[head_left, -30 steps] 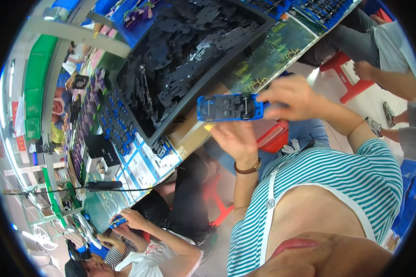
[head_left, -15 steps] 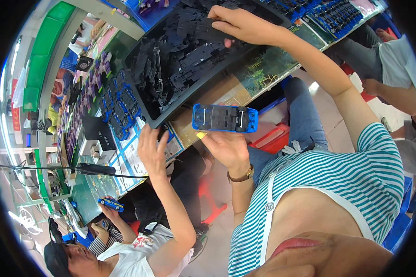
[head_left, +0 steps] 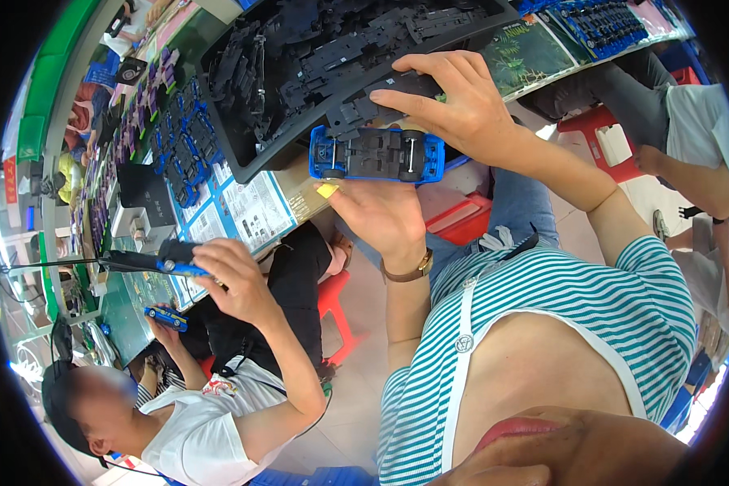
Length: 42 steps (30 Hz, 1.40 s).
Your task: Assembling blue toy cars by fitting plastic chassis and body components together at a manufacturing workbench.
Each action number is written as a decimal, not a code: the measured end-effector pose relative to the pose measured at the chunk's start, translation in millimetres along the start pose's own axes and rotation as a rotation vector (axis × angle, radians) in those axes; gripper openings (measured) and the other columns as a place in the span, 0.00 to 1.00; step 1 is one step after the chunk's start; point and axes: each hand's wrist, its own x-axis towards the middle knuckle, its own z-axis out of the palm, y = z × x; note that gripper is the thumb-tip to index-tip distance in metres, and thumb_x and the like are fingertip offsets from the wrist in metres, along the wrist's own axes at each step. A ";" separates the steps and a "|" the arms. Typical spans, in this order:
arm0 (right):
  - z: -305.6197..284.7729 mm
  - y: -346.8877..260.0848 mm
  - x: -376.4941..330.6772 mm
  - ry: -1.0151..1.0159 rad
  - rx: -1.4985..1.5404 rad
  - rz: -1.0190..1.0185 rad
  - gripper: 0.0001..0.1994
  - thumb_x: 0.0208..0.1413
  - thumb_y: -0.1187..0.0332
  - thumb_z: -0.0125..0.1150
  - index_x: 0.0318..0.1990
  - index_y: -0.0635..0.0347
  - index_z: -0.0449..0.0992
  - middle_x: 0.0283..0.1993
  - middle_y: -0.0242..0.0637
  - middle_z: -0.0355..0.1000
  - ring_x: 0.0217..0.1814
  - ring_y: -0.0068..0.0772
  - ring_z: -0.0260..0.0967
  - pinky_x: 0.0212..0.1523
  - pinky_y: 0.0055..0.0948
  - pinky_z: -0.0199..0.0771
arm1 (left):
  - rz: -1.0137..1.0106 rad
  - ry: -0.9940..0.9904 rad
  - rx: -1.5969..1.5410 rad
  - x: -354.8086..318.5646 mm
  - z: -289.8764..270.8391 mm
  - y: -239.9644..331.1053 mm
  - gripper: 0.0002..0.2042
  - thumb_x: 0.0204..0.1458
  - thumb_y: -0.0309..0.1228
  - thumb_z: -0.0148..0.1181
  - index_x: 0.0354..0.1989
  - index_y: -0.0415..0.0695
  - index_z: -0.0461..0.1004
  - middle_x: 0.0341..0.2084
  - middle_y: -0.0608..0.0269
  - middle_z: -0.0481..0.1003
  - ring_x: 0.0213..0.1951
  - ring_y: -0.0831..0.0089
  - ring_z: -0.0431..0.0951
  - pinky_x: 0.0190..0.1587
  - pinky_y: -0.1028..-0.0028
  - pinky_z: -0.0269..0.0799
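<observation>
A blue toy car (head_left: 378, 155) lies upside down in front of the person, near the near edge of the black tray (head_left: 255, 165). The left hand (head_left: 389, 212) grasps it from below; its fingers are mostly hidden behind the car, and a yellow scrap (head_left: 327, 190) shows by the thumb. The right hand (head_left: 462, 101) pinches a dark plastic part (head_left: 413, 84) just above the car. The outline of this part is hard to make out, because it is dark against the tray; whether it touches the car, I cannot tell. The tray, full of black parts, is cut off at the far side. On the left, the printed sheets (head_left: 255, 204) and the black box (head_left: 147, 194) carry writing too small to read.

Half a second ago, the right hand was over the tray; now it has come back to the car, which stays in the left hand. At the near left, a co-worker's raised hand (head_left: 236, 279) now holds a blue-and-black piece (head_left: 178, 263); earlier this hand was beside the tray corner.
</observation>
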 end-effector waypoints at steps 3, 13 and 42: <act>-6.7 -3.7 -3.5 -0.061 0.029 0.022 0.23 0.38 0.64 0.64 0.48 0.41 0.75 0.48 0.34 0.68 0.46 0.34 0.65 0.47 0.35 0.59 | 0.007 0.065 0.039 -2.3 1.0 -2.0 0.27 0.60 0.50 0.33 0.60 0.44 0.58 0.56 0.53 0.63 0.56 0.61 0.63 0.60 0.57 0.55; -4.8 34.0 4.0 -0.038 0.197 0.095 0.23 0.45 0.67 0.62 0.52 0.54 0.70 0.46 0.38 0.66 0.49 0.43 0.62 0.49 0.36 0.62 | -0.064 -0.002 0.083 -4.0 -2.6 1.4 0.27 0.59 0.54 0.34 0.59 0.49 0.58 0.53 0.55 0.65 0.54 0.56 0.66 0.58 0.53 0.60; 52.7 120.3 103.8 -0.412 0.245 -0.650 0.05 0.44 0.70 0.57 0.31 0.55 0.75 0.39 0.38 0.65 0.57 0.42 0.56 0.59 0.55 0.49 | -0.166 -0.019 0.119 -12.0 -12.3 9.2 0.27 0.60 0.54 0.31 0.59 0.48 0.59 0.51 0.53 0.67 0.51 0.53 0.68 0.56 0.53 0.61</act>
